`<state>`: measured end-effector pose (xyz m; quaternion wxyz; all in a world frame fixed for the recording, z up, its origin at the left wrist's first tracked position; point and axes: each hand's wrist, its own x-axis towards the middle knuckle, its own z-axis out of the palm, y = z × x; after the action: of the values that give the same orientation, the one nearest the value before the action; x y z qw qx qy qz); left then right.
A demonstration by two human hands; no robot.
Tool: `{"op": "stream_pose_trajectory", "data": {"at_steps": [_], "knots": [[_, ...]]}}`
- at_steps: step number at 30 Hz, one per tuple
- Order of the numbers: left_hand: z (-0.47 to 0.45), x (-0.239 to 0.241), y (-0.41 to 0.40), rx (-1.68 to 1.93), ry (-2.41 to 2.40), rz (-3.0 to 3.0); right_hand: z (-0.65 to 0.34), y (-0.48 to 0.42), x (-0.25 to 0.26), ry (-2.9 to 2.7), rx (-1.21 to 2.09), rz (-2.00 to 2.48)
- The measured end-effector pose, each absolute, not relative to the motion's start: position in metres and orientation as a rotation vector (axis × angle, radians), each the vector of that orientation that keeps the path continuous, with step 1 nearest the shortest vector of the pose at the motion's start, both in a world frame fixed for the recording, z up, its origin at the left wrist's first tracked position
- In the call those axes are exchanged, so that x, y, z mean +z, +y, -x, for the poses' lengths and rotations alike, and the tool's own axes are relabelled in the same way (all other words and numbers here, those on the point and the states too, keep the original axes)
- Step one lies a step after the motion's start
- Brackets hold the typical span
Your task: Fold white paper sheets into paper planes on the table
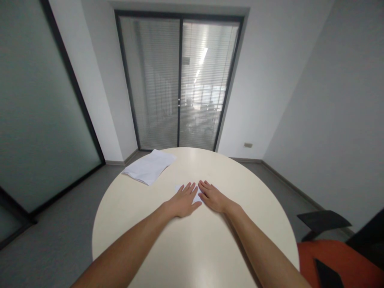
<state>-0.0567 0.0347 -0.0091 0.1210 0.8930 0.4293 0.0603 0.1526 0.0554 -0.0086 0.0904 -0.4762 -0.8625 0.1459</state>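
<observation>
My left hand [183,200] and my right hand [213,197] lie flat side by side near the middle of the round table [192,248], fingers stretched out toward 12 o'clock, gripping nothing. Both palms rest on a small white sheet of paper [197,197]; only a strip of it shows between my 2 hands and a corner past my left fingertips. A stack of paper [150,166] lies well apart at 10 o'clock, by the table's far edge. An orange chair [330,260] stands at 4 o'clock. A glass door [180,84] with blinds is at 12 o'clock.
</observation>
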Motion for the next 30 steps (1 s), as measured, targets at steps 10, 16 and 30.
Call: {"op": "stream_pose_trajectory", "data": {"at_steps": [10,16,30], "knots": [[0.063,-0.011,0.036,0.187,1.258,-2.594,-0.159,0.056,-0.008,-2.434,0.418,1.789],[0.063,-0.01,0.038,0.158,1.247,-2.59,-0.152,0.047,0.005,-2.556,0.307,1.528],[0.067,-0.008,0.043,0.127,1.335,-2.501,-0.152,0.052,-0.006,-2.485,0.442,1.672]]}}
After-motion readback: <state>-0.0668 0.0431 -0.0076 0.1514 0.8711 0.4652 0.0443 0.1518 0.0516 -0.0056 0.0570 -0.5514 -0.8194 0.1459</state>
